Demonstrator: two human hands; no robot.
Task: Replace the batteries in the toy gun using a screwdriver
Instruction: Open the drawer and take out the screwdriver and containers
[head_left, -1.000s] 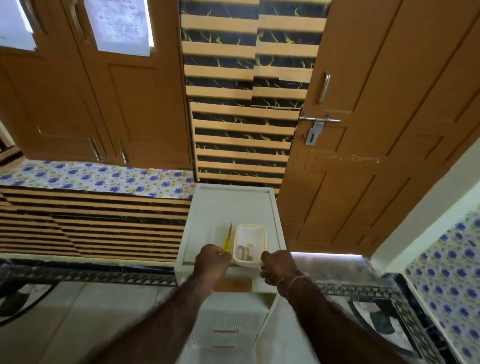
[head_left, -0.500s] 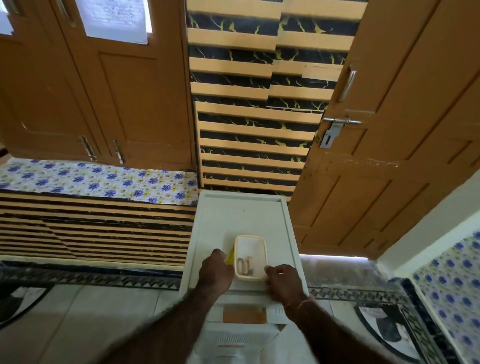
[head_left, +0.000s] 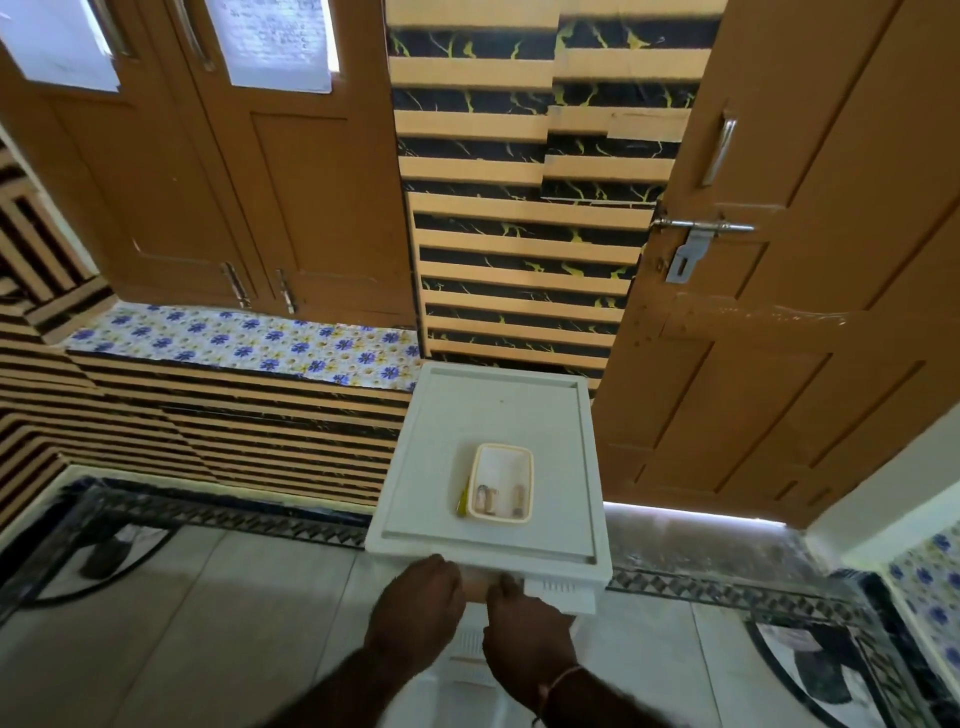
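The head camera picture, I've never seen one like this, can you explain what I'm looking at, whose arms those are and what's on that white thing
The picture comes from a wide-angle camera worn on a person's head, looking forward and down, so the two bare arms at the bottom are the wearer's own. The left hand and right hand are at the front edge of a white plastic cabinet, around its top drawer; whether they grip anything cannot be told. On the cabinet's top sits a small cream tray holding what look like batteries. A yellow screwdriver lies just left of the tray. No toy gun is visible. Behind are wooden doors and a striped wall, which the lens bends.
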